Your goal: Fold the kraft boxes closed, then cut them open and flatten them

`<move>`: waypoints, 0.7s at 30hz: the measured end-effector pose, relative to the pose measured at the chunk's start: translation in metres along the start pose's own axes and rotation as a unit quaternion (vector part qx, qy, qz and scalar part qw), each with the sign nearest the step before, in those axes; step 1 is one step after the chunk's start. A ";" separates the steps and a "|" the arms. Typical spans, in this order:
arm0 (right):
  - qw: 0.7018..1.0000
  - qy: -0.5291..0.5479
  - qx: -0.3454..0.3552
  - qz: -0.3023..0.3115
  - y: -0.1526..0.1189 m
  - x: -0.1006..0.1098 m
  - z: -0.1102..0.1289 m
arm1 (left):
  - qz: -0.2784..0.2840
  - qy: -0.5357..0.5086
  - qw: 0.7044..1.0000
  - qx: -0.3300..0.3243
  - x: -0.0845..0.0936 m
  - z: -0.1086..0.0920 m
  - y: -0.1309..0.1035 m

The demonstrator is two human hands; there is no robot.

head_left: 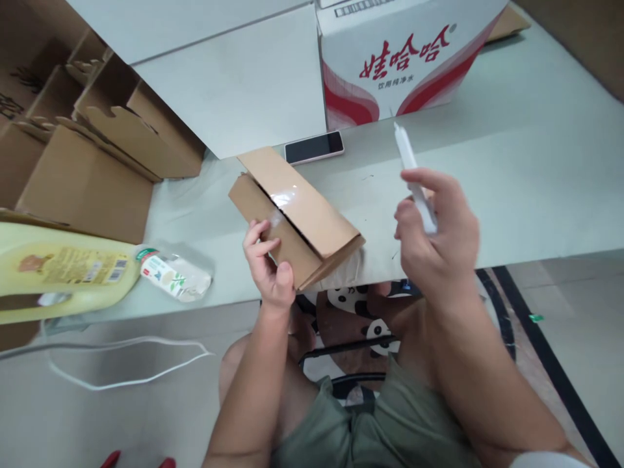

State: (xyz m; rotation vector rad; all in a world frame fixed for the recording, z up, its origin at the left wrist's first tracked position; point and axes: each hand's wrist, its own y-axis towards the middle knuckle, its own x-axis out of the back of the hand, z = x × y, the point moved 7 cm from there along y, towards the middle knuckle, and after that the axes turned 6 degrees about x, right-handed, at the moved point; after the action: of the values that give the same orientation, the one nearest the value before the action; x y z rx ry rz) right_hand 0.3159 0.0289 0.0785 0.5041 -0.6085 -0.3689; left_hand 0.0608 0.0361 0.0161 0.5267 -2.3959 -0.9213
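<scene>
The left hand (268,260) holds a taped carton (312,211) while the right hand (439,240) clasps a pen-like tool (407,153) (carton steady, tool aimed away from oneself, I'd advise).

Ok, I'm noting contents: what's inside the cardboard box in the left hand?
Only a narrow dark gap shows between the flaps of the cardboard box, with what looks like clear tape across it. The flaps cover the inside; any contents are hidden.

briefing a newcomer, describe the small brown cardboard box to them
Find the pale-green table. At its near edge, the left hand holds the small brown cardboard box. Unlike the large brown cardboard cartons at left, it shows a glossy patch.
</scene>
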 end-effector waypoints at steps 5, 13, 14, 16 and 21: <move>0.972 -0.092 -0.144 0.164 -0.006 -0.061 -0.070 | -0.036 -0.115 0.989 0.089 0.016 0.035 0.003; 0.952 -0.043 -0.186 0.238 -0.019 -0.084 -0.070 | -0.044 -0.245 0.918 0.310 0.010 0.060 0.000; 0.952 -0.046 -0.191 0.234 -0.020 -0.085 -0.070 | -0.045 -0.273 0.912 0.302 0.010 0.053 0.003; 0.957 -0.048 -0.180 0.221 -0.020 -0.086 -0.071 | -0.038 -0.313 0.904 0.289 0.010 0.040 0.006; 0.963 0.135 -0.131 0.192 -0.019 -0.085 -0.064 | 0.031 -0.367 0.868 0.333 0.007 0.039 -0.001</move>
State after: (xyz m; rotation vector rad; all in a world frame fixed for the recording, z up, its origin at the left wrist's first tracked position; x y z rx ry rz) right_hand 0.2873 0.0750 -0.0147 0.1686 -0.3729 -0.0074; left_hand 0.0330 0.0513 -0.0067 0.3565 -3.4264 -0.2223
